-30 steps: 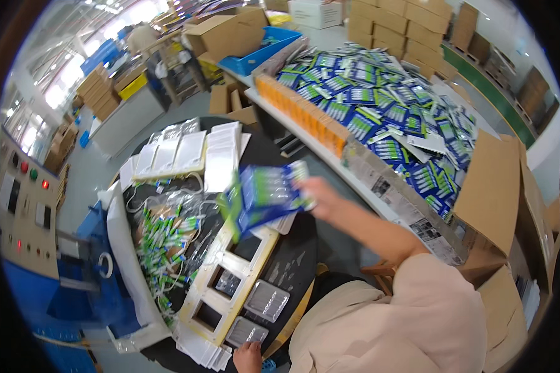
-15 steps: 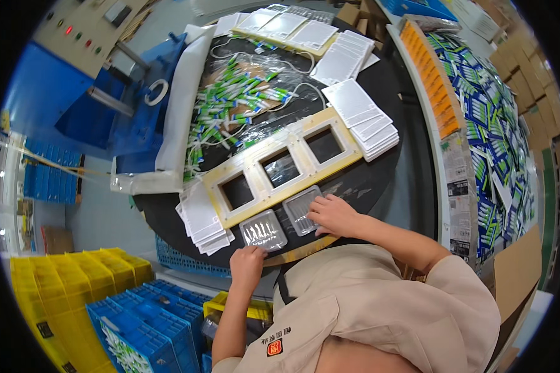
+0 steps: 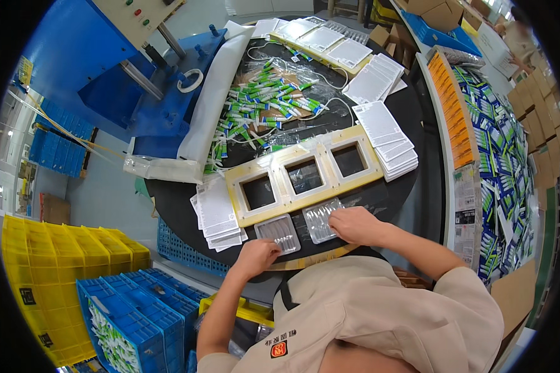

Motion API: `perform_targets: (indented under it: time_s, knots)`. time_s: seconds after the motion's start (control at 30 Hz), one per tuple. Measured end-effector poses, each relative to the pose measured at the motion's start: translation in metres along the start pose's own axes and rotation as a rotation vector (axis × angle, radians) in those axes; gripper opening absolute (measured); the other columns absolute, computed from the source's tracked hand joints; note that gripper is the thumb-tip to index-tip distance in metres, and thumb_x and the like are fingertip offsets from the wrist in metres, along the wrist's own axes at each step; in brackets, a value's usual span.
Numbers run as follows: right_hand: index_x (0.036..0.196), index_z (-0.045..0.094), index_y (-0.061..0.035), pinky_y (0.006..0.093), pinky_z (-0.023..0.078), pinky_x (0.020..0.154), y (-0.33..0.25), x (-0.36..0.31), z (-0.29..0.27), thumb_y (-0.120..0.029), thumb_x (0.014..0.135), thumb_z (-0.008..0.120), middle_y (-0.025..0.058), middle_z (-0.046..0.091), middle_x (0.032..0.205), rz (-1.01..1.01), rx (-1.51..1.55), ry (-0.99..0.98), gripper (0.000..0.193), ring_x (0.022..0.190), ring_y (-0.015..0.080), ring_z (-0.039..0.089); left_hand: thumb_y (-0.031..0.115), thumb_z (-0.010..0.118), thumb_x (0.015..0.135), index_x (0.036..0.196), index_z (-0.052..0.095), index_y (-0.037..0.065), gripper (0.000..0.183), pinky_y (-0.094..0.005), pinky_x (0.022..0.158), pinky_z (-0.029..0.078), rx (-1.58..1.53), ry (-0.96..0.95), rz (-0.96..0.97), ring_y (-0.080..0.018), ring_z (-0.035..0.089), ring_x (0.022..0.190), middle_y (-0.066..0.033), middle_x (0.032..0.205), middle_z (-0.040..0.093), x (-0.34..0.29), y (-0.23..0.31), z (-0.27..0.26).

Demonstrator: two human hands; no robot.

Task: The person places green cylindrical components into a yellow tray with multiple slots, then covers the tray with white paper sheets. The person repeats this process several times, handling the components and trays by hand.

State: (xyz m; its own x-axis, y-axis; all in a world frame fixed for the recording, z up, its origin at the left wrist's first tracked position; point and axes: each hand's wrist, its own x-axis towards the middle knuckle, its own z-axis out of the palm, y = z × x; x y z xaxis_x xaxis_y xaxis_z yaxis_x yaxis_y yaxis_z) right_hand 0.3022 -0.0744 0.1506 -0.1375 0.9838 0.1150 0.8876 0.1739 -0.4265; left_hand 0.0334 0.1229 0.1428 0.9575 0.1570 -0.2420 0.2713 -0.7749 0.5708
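Touching clear, ridged plastic trays (image 3: 277, 234) with curled left hand (image 3: 257, 257) and right hand (image 3: 357, 225), cannot tell if gripping, six o'clock of yellow-edged, three-window rectangular frame (image 3: 310, 195).

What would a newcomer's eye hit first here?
Probably the yellow-edged frame with three square openings, mid-table, and the heap of green-and-white tubes beyond it. Nearer the wearer, the left hand and right hand are each at a clear tray: left tray, right tray. Far right, a big pile of blue-and-green packs lies beyond an orange strip.
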Motion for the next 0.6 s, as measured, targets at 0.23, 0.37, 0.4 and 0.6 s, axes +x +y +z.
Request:
perform_targets:
  time_s: [0.23, 0.37, 0.4, 0.6]
  knots:
    - [0.089, 0.061, -0.0032, 0.0323, 0.055, 0.064, -0.017, 0.008, -0.033, -0.009, 0.077, 0.066, 0.0082, 0.062, 0.088, -0.054, -0.181, 0.302, 0.014, 0.079, 0.0222, 0.066, 0.012, 0.076, 0.078, 0.086, 0.073, 0.009, 0.009, -0.0400, 0.067, 0.054, 0.201, 0.531, 0.022, -0.0271, 0.068, 0.076, -0.0068, 0.083, 0.069, -0.025, 0.049, -0.032]
    - [0.095, 0.064, -0.0039, 0.0322, 0.054, 0.071, 0.015, 0.059, -0.012, -0.011, 0.079, 0.065, 0.0077, 0.065, 0.094, -0.057, -0.377, 0.320, 0.017, 0.087, 0.0215, 0.066, 0.009, 0.068, 0.080, 0.089, 0.068, 0.010, 0.009, -0.0386, 0.075, 0.051, 0.434, 0.591, 0.067, -0.0264, 0.066, 0.084, -0.0065, 0.087, 0.067, 0.017, 0.017, -0.046]
    - [0.096, 0.064, -0.0044, 0.0326, 0.054, 0.073, 0.025, 0.068, -0.002, -0.011, 0.080, 0.064, 0.0074, 0.066, 0.095, -0.059, -0.425, 0.305, 0.017, 0.090, 0.0214, 0.066, 0.009, 0.066, 0.080, 0.088, 0.067, 0.010, 0.008, -0.0388, 0.077, 0.051, 0.505, 0.564, 0.081, -0.0266, 0.065, 0.086, -0.0066, 0.088, 0.066, 0.031, 0.002, -0.045]
    - [0.103, 0.066, -0.0032, 0.0393, 0.054, 0.088, 0.069, 0.076, 0.046, -0.013, 0.082, 0.063, 0.0133, 0.069, 0.123, -0.068, -0.240, 0.221, 0.023, 0.107, 0.0292, 0.066, 0.013, 0.066, 0.080, 0.090, 0.069, 0.014, 0.011, -0.0421, 0.074, 0.047, 0.429, 0.593, 0.130, -0.0274, 0.063, 0.082, -0.0064, 0.081, 0.060, 0.050, -0.065, -0.020]
